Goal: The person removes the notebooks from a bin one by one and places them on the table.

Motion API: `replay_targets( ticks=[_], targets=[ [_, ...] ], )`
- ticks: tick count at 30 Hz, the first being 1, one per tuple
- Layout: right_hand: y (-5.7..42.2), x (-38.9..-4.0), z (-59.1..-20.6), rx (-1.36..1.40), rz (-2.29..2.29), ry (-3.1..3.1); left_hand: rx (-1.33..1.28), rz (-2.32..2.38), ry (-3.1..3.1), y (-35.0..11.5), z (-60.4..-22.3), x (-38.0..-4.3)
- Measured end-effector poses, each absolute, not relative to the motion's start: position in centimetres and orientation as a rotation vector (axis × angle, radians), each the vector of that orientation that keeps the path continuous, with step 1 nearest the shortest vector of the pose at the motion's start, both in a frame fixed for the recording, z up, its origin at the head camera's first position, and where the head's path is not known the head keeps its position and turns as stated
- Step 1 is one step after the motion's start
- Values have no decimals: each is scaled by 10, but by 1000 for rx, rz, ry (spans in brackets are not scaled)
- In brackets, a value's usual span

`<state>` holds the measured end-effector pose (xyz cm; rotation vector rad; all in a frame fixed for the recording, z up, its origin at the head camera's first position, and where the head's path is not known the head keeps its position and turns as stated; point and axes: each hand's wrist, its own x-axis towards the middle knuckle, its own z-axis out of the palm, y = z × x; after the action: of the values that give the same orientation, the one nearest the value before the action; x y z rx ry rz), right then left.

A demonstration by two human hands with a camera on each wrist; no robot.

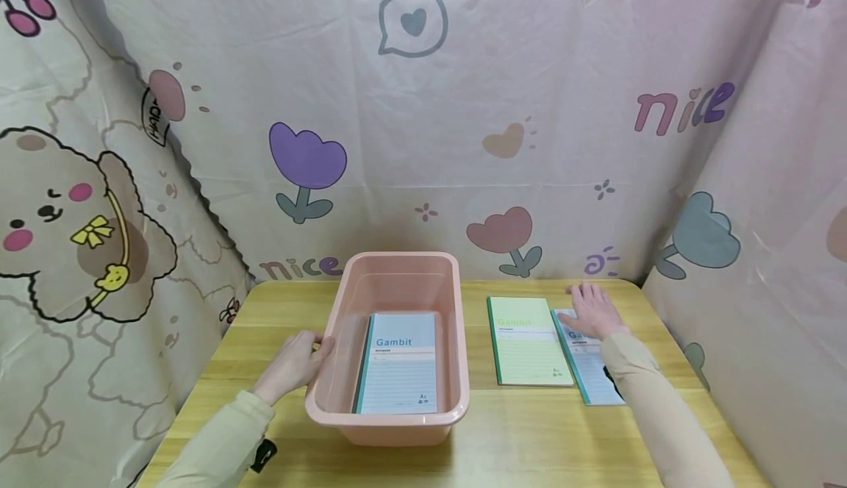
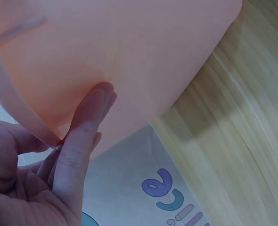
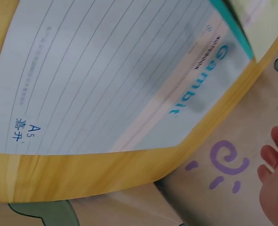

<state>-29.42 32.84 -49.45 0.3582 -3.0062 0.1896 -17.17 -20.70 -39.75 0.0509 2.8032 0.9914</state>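
Note:
My left hand (image 1: 295, 364) holds the left rim of a pink plastic basin (image 1: 456, 341); in the left wrist view the thumb and fingers (image 2: 77, 150) pinch its wall from both sides. A blue Gambit notebook (image 1: 400, 370) lies face up in the basin; whether others lie beneath it, I cannot tell. On the right, my right hand (image 1: 595, 313) is over the upper part of another blue notebook (image 3: 106, 80), fingers extended and holding nothing. That notebook lies on the table, partly hidden by the hand and sleeve. Left of it sits a green Gambit notebook (image 1: 529, 348).
The wooden table (image 1: 284, 429) bears the basin and notebooks. A printed cloth (image 1: 410, 120) hangs behind the table's far edge and along both sides.

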Motion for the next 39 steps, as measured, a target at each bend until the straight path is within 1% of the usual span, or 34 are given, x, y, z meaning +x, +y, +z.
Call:
replay_targets(
  ticks=[6,16,31,39],
  targets=[
    [315,-288,-484,334,188,-3020,73,990,2819,-207,-397,-171],
    [270,-276,-455,323,314,-3006,79,978,2828,-208,-397,-171],
    [177,-241,-395,538,343,-2995,89,980,2829,-208,-398,-172],
    [133,-230,-367,645,286,-2997,103,986,2835,-208,-398,-172]
  ],
)
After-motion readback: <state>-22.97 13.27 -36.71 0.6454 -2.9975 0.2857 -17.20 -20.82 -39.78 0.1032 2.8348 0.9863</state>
